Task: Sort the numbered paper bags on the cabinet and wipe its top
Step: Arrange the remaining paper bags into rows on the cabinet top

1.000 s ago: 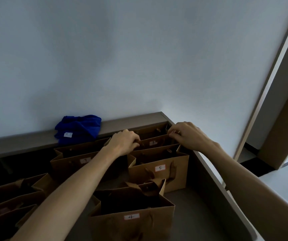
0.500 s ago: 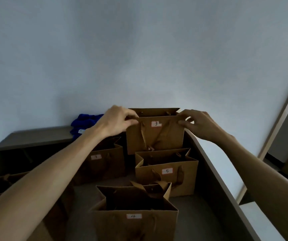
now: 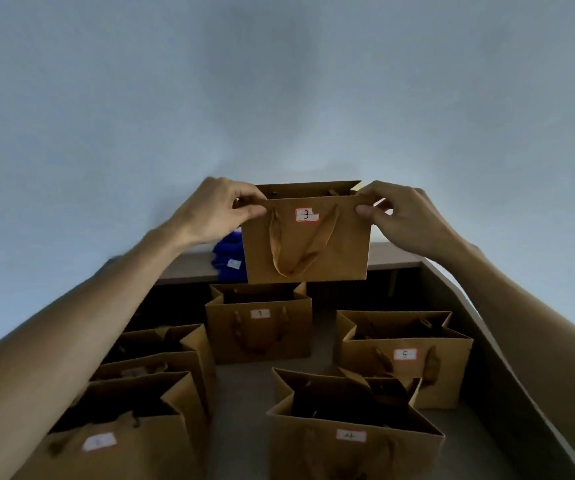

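I hold the brown paper bag numbered 3 [image 3: 334,251] in the air above the cabinet top [image 3: 244,386]. My left hand [image 3: 213,211] pinches its upper left corner and my right hand [image 3: 400,216] pinches its upper right corner. Below it stand bag 7 [image 3: 262,341], bag 5 [image 3: 414,372] at the right and bag 4 [image 3: 352,448] nearest me. At the left stand more brown bags [image 3: 154,372] whose labels I cannot read. A blue cloth [image 3: 227,261] lies on the back ledge, partly hidden behind bag 3.
A raised ledge [image 3: 393,258] runs along the wall at the back. The cabinet's right edge [image 3: 508,368] slopes toward me. A pale wall [image 3: 279,98] fills the upper view. Bare cabinet surface shows between bags 7, 5 and 4.
Both hands have lifted bag 3 out from behind bag 5 and raised it well above the other bags. My view has tilted up and shifted left.
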The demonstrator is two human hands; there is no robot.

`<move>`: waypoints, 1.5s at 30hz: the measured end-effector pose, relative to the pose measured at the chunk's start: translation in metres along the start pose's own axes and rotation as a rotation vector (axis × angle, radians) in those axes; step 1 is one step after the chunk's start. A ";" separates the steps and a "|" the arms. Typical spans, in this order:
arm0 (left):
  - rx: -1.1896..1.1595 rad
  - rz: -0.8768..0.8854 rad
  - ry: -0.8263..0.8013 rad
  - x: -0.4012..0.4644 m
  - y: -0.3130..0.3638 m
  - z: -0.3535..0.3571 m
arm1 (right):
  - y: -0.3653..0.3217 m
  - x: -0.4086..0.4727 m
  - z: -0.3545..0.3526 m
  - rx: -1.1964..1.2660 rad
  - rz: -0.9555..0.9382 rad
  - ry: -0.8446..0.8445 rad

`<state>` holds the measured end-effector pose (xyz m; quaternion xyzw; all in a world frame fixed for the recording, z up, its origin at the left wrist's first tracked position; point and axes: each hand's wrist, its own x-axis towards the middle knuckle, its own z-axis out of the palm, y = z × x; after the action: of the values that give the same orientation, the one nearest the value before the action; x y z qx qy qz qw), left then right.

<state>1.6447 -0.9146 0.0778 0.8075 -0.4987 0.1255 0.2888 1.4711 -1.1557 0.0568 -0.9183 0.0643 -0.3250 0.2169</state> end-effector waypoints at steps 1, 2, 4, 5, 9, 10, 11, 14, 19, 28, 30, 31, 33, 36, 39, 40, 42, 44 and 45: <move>0.010 -0.019 0.013 -0.006 -0.009 -0.011 | -0.009 0.007 0.009 0.011 -0.013 -0.007; 0.020 -0.038 0.027 -0.013 -0.018 -0.022 | -0.019 0.013 0.018 0.023 -0.027 -0.012; 0.041 -0.070 0.052 -0.029 -0.035 -0.042 | -0.039 0.024 0.038 0.046 -0.063 -0.021; 0.056 -0.086 0.061 -0.037 -0.044 -0.053 | -0.049 0.029 0.049 0.055 -0.082 -0.027; 0.100 -0.154 0.094 -0.071 -0.079 -0.088 | -0.090 0.046 0.093 0.070 -0.180 -0.075; 0.114 -0.169 0.103 -0.079 -0.088 -0.095 | -0.099 0.049 0.103 0.076 -0.206 -0.087; 0.130 -0.184 0.109 -0.087 -0.096 -0.100 | -0.108 0.052 0.112 0.082 -0.226 -0.103; 0.167 -0.230 0.109 -0.109 -0.120 -0.113 | -0.128 0.056 0.138 0.073 -0.279 -0.164; 0.188 -0.280 0.077 -0.136 -0.153 -0.113 | -0.145 0.055 0.172 0.063 -0.325 -0.264; 0.122 -0.332 0.087 -0.166 -0.178 -0.107 | -0.162 0.054 0.199 0.070 -0.368 -0.310; 0.116 -0.330 0.115 -0.168 -0.181 -0.112 | -0.166 0.054 0.202 0.081 -0.378 -0.300; 0.120 -0.328 0.119 -0.169 -0.182 -0.113 | -0.168 0.053 0.203 0.088 -0.382 -0.298; 0.140 -0.325 0.097 -0.173 -0.186 -0.112 | -0.168 0.050 0.207 0.087 -0.373 -0.315; 0.170 -0.335 0.035 -0.180 -0.193 -0.100 | -0.163 0.043 0.217 0.039 -0.324 -0.395; 0.197 -0.327 -0.061 -0.186 -0.200 -0.083 | -0.154 0.032 0.228 -0.035 -0.287 -0.487; 0.204 -0.324 -0.095 -0.188 -0.202 -0.078 | -0.151 0.029 0.233 -0.062 -0.282 -0.520; 0.212 -0.329 -0.163 -0.190 -0.204 -0.068 | -0.145 0.022 0.242 -0.107 -0.272 -0.586; 0.235 -0.335 -0.226 -0.191 -0.205 -0.060 | -0.141 0.017 0.251 -0.139 -0.247 -0.648; 0.250 -0.335 -0.251 -0.191 -0.206 -0.057 | -0.140 0.015 0.255 -0.153 -0.235 -0.674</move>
<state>1.7402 -0.6723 -0.0404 0.9176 -0.3707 0.0353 0.1389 1.6394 -0.9435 -0.0502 -0.9885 -0.0925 -0.0209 0.1180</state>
